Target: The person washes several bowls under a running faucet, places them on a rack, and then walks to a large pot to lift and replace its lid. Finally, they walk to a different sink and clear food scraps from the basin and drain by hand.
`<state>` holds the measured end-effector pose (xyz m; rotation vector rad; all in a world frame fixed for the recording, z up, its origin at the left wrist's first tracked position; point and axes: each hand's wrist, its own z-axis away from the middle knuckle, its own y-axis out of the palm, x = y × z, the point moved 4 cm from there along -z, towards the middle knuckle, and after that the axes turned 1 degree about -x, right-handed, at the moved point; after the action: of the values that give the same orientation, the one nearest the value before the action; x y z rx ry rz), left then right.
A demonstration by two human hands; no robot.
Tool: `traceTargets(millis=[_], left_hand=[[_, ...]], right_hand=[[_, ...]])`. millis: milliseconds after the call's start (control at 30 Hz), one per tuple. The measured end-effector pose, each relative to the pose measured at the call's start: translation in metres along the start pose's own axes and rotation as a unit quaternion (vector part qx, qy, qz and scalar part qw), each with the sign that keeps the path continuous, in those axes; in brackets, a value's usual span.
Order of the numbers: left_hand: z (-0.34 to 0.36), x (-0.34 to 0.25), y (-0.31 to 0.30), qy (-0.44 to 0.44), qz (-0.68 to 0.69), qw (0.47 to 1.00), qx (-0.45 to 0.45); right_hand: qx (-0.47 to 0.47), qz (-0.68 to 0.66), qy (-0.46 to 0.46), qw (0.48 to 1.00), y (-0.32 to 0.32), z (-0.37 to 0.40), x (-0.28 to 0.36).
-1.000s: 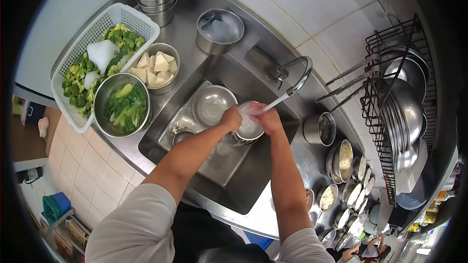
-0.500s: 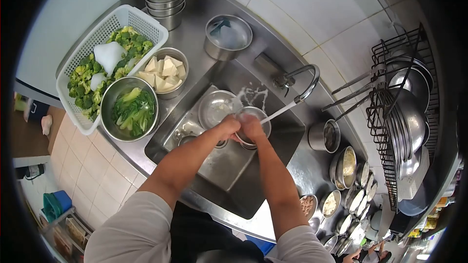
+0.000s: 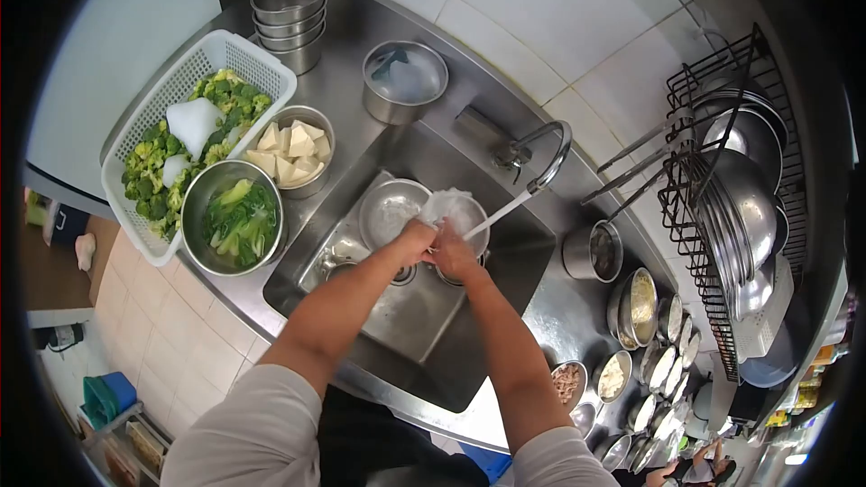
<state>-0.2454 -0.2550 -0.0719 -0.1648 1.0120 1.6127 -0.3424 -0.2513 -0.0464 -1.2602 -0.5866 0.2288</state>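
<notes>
Both hands are together over the steel sink [image 3: 406, 325], at the near rim of a round metal bowl [image 3: 475, 215]. Water from the curved faucet [image 3: 550, 171] runs into this bowl and foams. My left hand [image 3: 417, 240] has its fingers closed against the right one, close to a second metal bowl [image 3: 379, 207] holding water. My right hand [image 3: 453, 252] is also closed, its fingers bent inward by the bowl's edge. Whatever lies between the fingers is too small or hidden to make out.
Left of the sink are a white basket [image 3: 122, 162] of broccoli, a bowl of leafy greens [image 3: 239, 221], a bowl of white chunks [image 3: 293, 153] and stacked pots [image 3: 293, 13]. Rightward are a pot [image 3: 591, 252], several food bowls and a wire rack [image 3: 699, 243]. A person [image 3: 708, 467] is at lower right.
The view has shifted slightly. My hands have come closer together and moved from over the bowl to its near left edge. More foam shows in the bowl, and less water splashes behind it.
</notes>
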Motion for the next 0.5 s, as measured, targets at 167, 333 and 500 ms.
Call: traceTargets(millis=[167, 333, 500], left_hand=[[0.016, -0.011, 0.002, 0.072, -0.053, 0.996, -0.016], [0.029, -0.028, 0.005, 0.017, -0.077, 0.996, -0.034], [-0.006, -0.014, -0.010, -0.016, -0.049, 0.999, 0.006]], right_hand=[[0.197, 0.125, -0.039, 0.972, -0.030, 0.013, 0.010], [0.087, -0.174, 0.063, 0.979, 0.006, 0.013, -0.005], [0.079, 0.062, -0.029, 0.995, -0.028, 0.021, 0.008]])
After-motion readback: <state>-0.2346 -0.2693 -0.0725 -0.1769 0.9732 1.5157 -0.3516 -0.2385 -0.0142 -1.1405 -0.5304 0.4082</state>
